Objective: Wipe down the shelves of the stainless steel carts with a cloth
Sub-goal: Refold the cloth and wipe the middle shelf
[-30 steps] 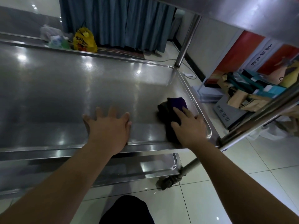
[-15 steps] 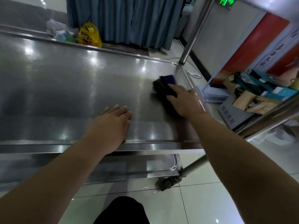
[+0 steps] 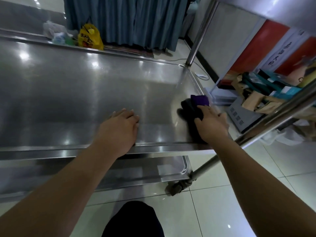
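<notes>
The middle shelf (image 3: 85, 93) of the stainless steel cart is being wiped. The right hand (image 3: 211, 124) lies palm-down on a dark cloth (image 3: 192, 106), fingers spread over it and pressing it flat rather than gripping it in a fist. The cloth sits at the shelf's near right corner, just inside the raised right rim, with a purple fold showing at its far end. The left hand (image 3: 119, 129) is released and holds nothing; it rests flat on the shelf at the near edge, about midway along, apparently as a brace.

Assessment: the right end of the shelf is the area in hand. The remaining surface to the left shows no mark by which wiped and unwiped steel could be told apart.

Recommendations for the stroke:
- Keep the palm flat so that the whole cloth bears on the steel, not the fingertips alone.
- Work the cloth into the curved corner and along the rim, where residue is likely to collect.
- Overlap successive passes from near edge to far edge, then shift left.
- Move the bracing hand clear before the cloth reaches it.

The lower shelf (image 3: 119, 175) is visible beneath; its condition cannot be judged.
</notes>
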